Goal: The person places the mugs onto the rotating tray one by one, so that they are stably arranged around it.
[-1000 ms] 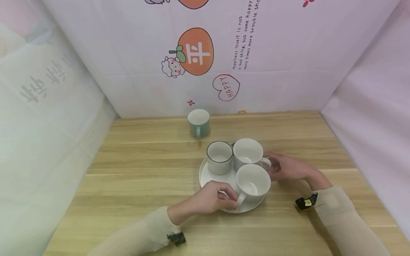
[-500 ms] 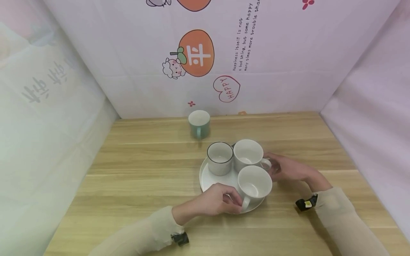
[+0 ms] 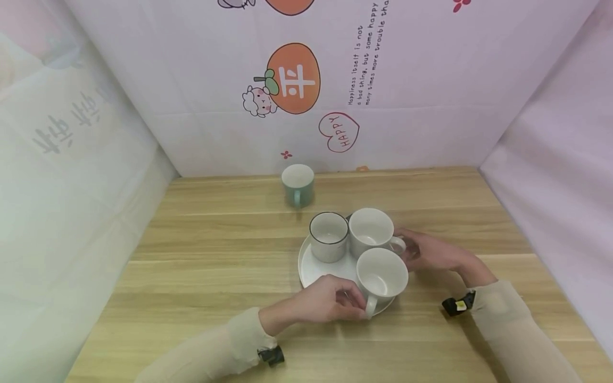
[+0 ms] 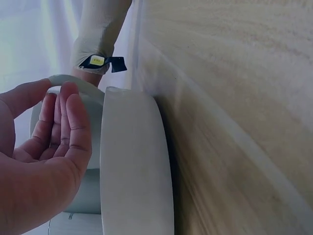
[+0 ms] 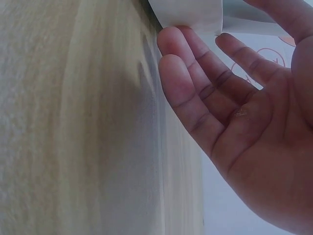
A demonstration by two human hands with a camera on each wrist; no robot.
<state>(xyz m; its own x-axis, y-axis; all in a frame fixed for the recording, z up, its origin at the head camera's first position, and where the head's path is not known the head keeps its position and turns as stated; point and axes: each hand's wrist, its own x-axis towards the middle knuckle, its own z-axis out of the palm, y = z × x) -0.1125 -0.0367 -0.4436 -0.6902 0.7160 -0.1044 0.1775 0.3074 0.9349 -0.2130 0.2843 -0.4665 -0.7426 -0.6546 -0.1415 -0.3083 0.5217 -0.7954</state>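
Note:
Thumb and fingers of my left hand pinch the handle of the front white mug, which stands upright over the near right part of a white, high-rimmed plate. In the left wrist view that mug appears just beyond the plate's wall. Behind it on the plate are a second white mug and a white cup with a dark rim. My right hand is at the plate's right side. Its relaxed fingertips touch the plate's outer wall in the right wrist view; the thumb tip is out of frame there.
A mint-green mug with a white inside stands behind the plate, near the back edge of the wooden table. White printed cloth hangs along the back and both sides.
My left hand has moved the front mug slightly to the right and toward me, mostly in the first half second. The right hand, the plate and the other cups stay put.

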